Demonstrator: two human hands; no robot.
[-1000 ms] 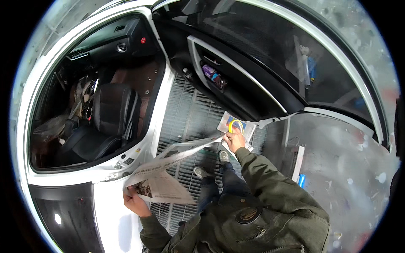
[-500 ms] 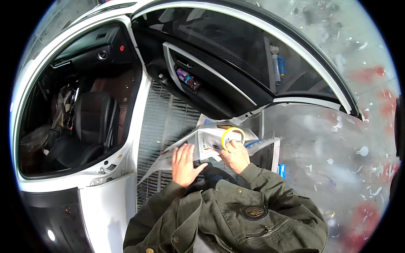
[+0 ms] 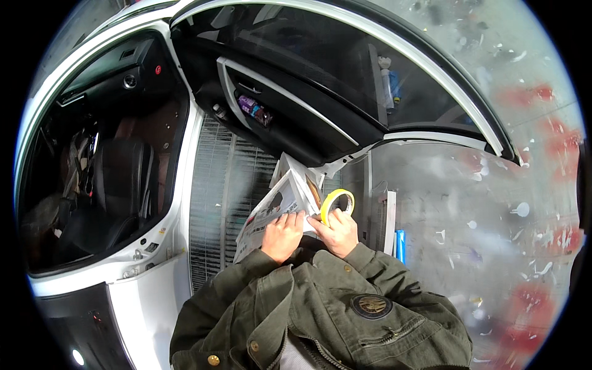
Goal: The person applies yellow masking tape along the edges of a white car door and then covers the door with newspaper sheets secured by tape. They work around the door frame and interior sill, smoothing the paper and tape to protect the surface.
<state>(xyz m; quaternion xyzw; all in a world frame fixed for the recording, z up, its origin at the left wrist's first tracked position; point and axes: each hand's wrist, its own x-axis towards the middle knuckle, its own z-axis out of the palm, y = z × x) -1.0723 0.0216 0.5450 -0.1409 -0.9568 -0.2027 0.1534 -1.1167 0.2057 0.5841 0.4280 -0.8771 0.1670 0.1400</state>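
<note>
A folded, printed newspaper (image 3: 264, 216) hangs in front of my body, its upper part standing up in a peak. My left hand (image 3: 283, 237) grips the near edge of the paper, fingers bent over it. In my right hand (image 3: 338, 234) is a roll of yellow tape (image 3: 326, 206), pinched at its lower rim and tilted up. The right thumb and fingertips also meet the paper's right edge, close to the left hand. What lies under the paper is hidden.
At left stands a white car body (image 3: 187, 222) with a dark seat (image 3: 122, 176) inside. Its open door (image 3: 296, 111) spans the top, bottles (image 3: 253, 110) in its pocket. A floor grate (image 3: 209, 185) runs below. Right of me are a blue can-like object (image 3: 401, 245) and paint-stained floor (image 3: 456, 203).
The spread newspaper is now folded narrower and lifted to a peak. My left hand went from flat fingers to a grip and moved right, nearer the right hand. The car shifted left in view.
</note>
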